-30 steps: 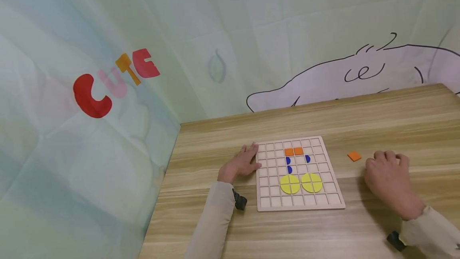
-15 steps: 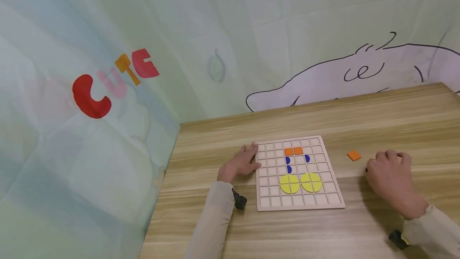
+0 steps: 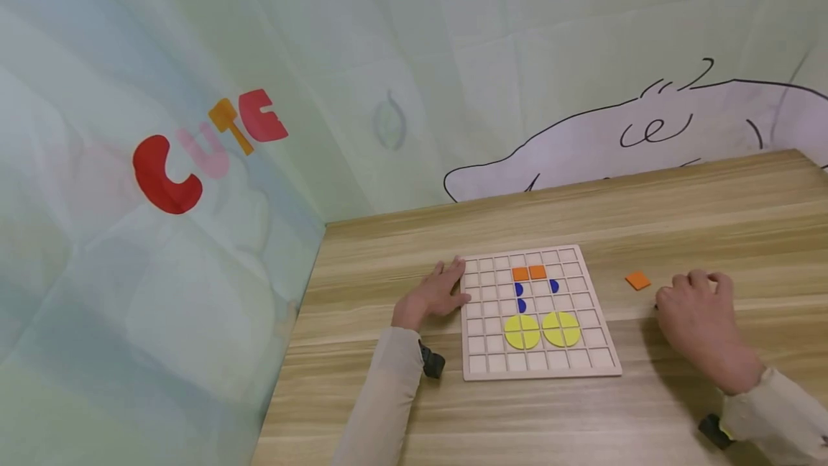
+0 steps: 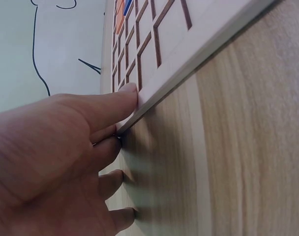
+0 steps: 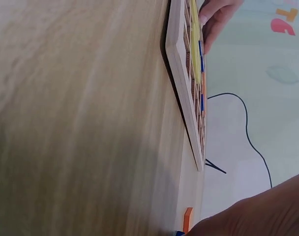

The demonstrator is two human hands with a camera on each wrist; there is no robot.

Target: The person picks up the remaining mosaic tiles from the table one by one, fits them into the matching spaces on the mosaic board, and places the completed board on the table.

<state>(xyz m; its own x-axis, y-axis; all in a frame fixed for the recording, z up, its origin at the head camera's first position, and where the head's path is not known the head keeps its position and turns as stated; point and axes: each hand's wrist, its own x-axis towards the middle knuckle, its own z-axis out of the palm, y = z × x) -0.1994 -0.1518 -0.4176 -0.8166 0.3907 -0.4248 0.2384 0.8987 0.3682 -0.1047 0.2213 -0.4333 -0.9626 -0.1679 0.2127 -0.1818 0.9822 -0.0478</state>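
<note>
A pale wooden grid board (image 3: 475,363) lies flat on the table. Set into its cells are two orange squares (image 3: 537,272), three blue half-discs (image 3: 554,286) and yellow quarter pieces forming two discs (image 3: 561,329). My left hand (image 3: 435,295) rests at the board's left edge with fingers loosely extended; in the left wrist view the thumb (image 4: 121,104) touches the rim. To the right of the board, my right hand (image 3: 698,318) is low over the table, fingers curled, pinching a small blue tile (image 5: 179,233), mostly hidden by the fingers. Close by lies a loose orange square (image 3: 637,280).
The wood-grain table (image 3: 388,250) ends at a printed fabric backdrop (image 3: 401,56) behind and on the left. Black straps with small devices (image 3: 432,361) sit on both wrists. Bare tabletop lies between the board and my right hand.
Both hands stay almost in place. My right hand's fingers shift slightly, and a sliver of the blue tile shows at the fingertips, where one second ago none was visible.
</note>
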